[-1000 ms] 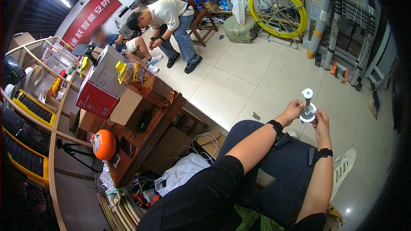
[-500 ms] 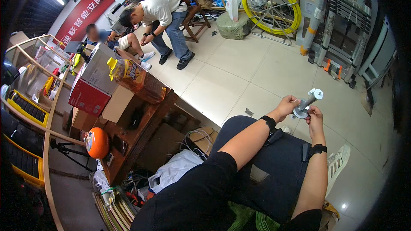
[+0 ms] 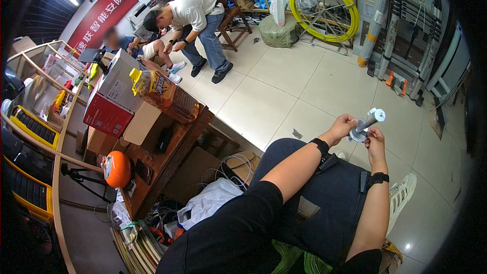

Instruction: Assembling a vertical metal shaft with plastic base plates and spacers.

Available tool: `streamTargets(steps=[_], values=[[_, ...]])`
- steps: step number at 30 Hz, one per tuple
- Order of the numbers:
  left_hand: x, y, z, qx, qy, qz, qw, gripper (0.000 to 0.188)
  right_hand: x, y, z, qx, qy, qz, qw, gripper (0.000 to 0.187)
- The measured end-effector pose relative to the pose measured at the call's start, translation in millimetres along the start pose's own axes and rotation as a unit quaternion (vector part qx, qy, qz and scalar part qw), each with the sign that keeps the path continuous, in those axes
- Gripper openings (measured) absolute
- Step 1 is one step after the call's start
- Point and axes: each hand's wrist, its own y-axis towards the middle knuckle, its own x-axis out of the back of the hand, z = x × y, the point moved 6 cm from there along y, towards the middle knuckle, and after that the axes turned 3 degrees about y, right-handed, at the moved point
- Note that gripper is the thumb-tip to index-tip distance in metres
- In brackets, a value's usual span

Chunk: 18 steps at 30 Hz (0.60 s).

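Note:
Over my knees on the right side of the head view, I hold a light-grey mounting bracket [image 3: 369, 121] with a round flanged base and a short tube. Its tube tilts up and to the right, ending in a pale, blocky head. My left hand [image 3: 343, 129] pinches the left edge of the round base. On the other side, the fingers of my right hand [image 3: 375, 145] close on the base's lower right rim. Small details between the fingertips are too small to make out.
A wooden desk [image 3: 175, 147] at left carries a large bottle of amber liquid [image 3: 165, 94], cartons and an orange round object [image 3: 117, 169]. Two people are beyond it, one bending over [image 3: 195, 15]. A yellow cable reel [image 3: 350, 20] and ladders [image 3: 388, 45] stand at the back.
The view has shifted slightly. Both hands keep hold of the bracket, whose tube has turned a little, with its head tipping slightly toward the right.

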Motion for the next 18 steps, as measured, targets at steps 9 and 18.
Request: streamTargets(steps=[9,18], values=[[4,3,4,-0.003,0.037,-0.004,0.999,0.02,-4,-3,2,0.006,0.008,0.001,1.0,0.007],[-7,0,7,0.001,0.035,-0.004,0.999,0.019,16,-4,-5,0.005,-0.007,0.004,1.0,0.01]])
